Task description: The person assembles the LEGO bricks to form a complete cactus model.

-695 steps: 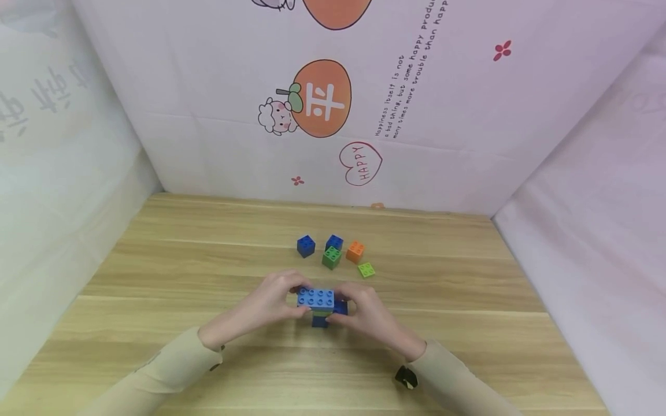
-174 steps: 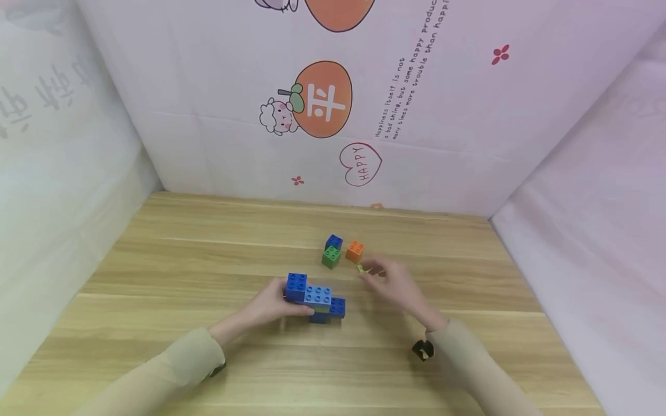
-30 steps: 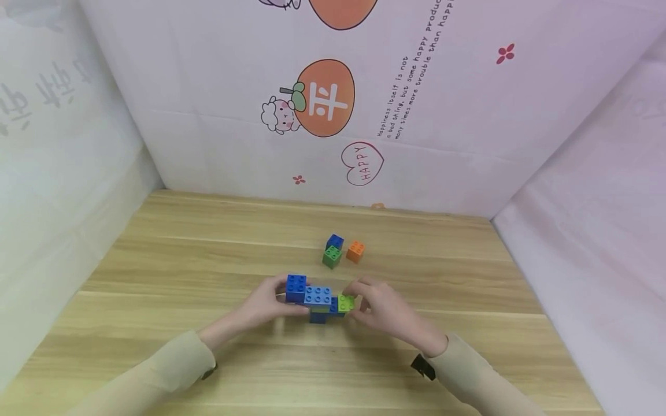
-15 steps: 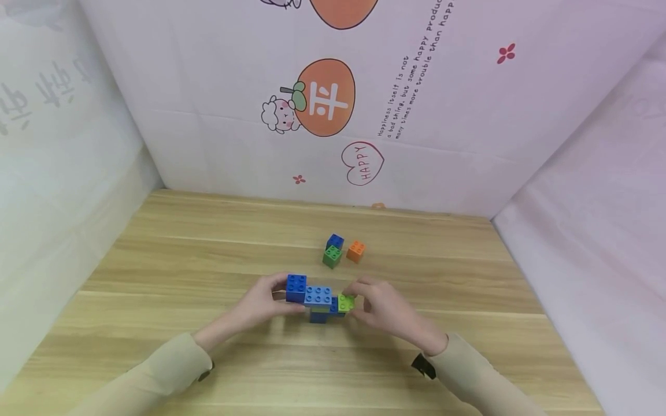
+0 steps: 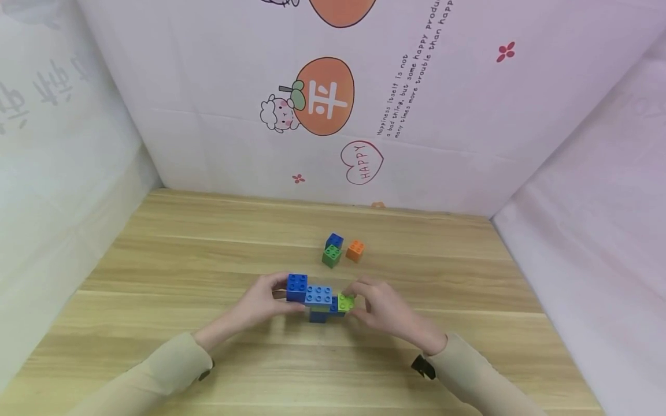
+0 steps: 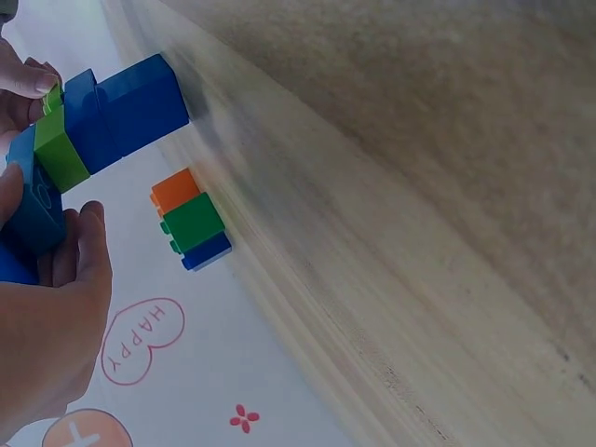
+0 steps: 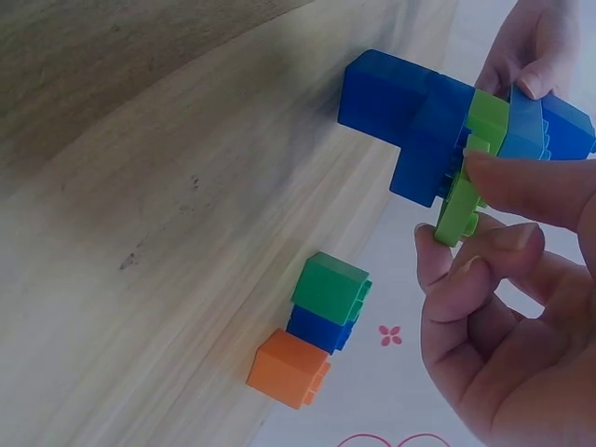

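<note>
Brick stack (image 5: 318, 295) sits between left hand (image 5: 262, 301) — gripping it — and right hand (image 5: 384, 307), pinching a lime plate (image 5: 345, 303)

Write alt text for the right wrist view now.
The right grip pinches a flat lime block at the studded step of a blue and green stack, whose far end the left grip holds. On the wooden table lie a green block, a blue block and an orange block.

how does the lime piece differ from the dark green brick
The lime piece is thin and flat; the dark green brick is chunky and taller. The lime piece is yellowish; the dark green brick is deeper in color. The right hand pinches the lime piece; the dark green brick sits on the table. Both have round studs.
</note>
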`<state>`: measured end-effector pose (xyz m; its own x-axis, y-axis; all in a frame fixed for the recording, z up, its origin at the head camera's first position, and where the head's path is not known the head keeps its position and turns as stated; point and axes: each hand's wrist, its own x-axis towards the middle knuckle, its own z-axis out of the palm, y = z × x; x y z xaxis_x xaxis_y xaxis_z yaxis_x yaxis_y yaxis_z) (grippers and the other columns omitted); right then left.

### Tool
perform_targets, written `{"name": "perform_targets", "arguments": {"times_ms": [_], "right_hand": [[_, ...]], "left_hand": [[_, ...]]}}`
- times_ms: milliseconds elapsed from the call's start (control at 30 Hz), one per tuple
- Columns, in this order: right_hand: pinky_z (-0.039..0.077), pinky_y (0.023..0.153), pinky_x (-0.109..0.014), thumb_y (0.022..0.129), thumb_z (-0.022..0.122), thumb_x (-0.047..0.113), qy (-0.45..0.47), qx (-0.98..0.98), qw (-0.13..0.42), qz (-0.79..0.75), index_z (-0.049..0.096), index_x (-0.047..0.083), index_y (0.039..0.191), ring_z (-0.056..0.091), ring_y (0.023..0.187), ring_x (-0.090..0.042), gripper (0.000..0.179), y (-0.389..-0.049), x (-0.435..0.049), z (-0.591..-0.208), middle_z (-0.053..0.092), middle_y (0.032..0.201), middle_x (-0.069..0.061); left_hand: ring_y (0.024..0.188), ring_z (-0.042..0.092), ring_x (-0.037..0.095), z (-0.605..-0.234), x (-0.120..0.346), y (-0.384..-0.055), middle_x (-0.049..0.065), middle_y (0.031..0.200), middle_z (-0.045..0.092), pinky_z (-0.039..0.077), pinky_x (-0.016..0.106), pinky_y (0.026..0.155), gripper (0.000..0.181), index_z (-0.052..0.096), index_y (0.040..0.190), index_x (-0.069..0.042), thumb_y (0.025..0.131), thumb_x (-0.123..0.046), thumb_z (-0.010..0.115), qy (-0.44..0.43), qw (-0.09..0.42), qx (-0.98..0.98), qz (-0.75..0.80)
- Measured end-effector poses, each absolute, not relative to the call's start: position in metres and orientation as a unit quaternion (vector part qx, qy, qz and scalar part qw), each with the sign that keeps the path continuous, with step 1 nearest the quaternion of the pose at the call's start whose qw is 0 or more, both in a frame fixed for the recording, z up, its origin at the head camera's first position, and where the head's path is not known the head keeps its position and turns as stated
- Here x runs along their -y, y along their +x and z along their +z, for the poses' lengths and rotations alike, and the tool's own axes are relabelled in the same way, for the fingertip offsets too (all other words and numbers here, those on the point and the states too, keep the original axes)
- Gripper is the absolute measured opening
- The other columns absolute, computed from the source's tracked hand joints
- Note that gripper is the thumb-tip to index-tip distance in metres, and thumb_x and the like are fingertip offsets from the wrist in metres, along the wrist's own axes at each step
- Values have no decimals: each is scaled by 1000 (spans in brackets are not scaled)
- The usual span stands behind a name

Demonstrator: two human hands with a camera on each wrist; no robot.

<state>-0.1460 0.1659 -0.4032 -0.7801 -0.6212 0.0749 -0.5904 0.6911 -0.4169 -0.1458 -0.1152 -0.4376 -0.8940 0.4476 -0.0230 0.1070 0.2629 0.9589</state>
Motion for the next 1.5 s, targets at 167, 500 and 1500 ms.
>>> {"name": "perform_targets", "arguments": {"times_ms": [167, 500, 1500], "right_hand": [[47, 53, -12, 81, 80, 9, -324, -919, 37, -223, 69, 9, 111, 48, 60, 4, 32, -146, -166, -405, 73, 111, -8], [47, 51, -13, 82, 79, 9, -323, -916, 50, -234, 70, 9, 112, 47, 57, 5, 31, -148, -166, -406, 74, 110, -8], [52, 61, -12, 83, 78, 16, -349, -906, 52, -235, 69, 8, 115, 55, 67, 4, 34, -153, -173, -404, 73, 107, -8]], "left_hand": [[109, 69, 29, -437, 116, -146, 19, 119, 69, 59, 23, 92, 56, 58, 129, 5, 80, -11, 81, 172, 146, -782, 581], [108, 69, 29, -436, 116, -146, 18, 117, 70, 59, 24, 92, 55, 59, 128, 5, 80, -11, 81, 170, 142, -788, 574], [109, 69, 28, -436, 116, -148, 18, 118, 70, 59, 25, 91, 55, 58, 129, 4, 81, -12, 81, 170, 152, -785, 576]]}}
